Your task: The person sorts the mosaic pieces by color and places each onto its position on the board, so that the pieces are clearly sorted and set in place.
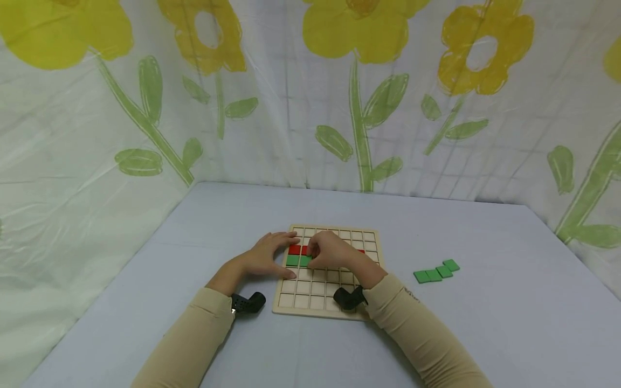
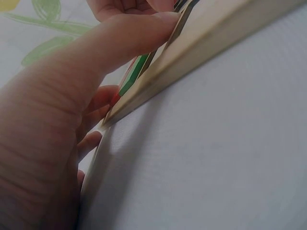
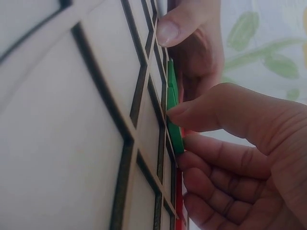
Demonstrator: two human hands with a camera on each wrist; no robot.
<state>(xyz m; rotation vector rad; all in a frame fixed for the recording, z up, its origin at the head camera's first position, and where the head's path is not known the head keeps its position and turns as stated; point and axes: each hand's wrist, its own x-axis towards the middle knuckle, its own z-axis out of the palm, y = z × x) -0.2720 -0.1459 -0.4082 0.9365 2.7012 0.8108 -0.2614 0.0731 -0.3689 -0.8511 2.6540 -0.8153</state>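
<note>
A wooden grid board (image 1: pixel 317 303) lies on the table, with red square tiles (image 1: pixel 295 250) along one row and green tiles (image 1: pixel 292 261) in the row just nearer. Between thumb and index finger, my right hand (image 1: pixel 335 252) pinches a green tile (image 3: pixel 175 139) at the second cell of that green row. The right hand covers the middle of the red row. My left hand (image 1: pixel 264 255) rests at the board's left edge, thumb and fingers spread apart. Its thumb (image 2: pixel 144 33) touches the board, and its fingertips reach the left end of the red row.
Several loose green tiles (image 1: pixel 433 275) lie in a slanting line on the table (image 1: pixel 490 323), right of the board. Behind the table hangs a white curtain (image 1: pixel 286 108) with yellow flowers. Each wrist carries a black camera (image 1: pixel 249 303).
</note>
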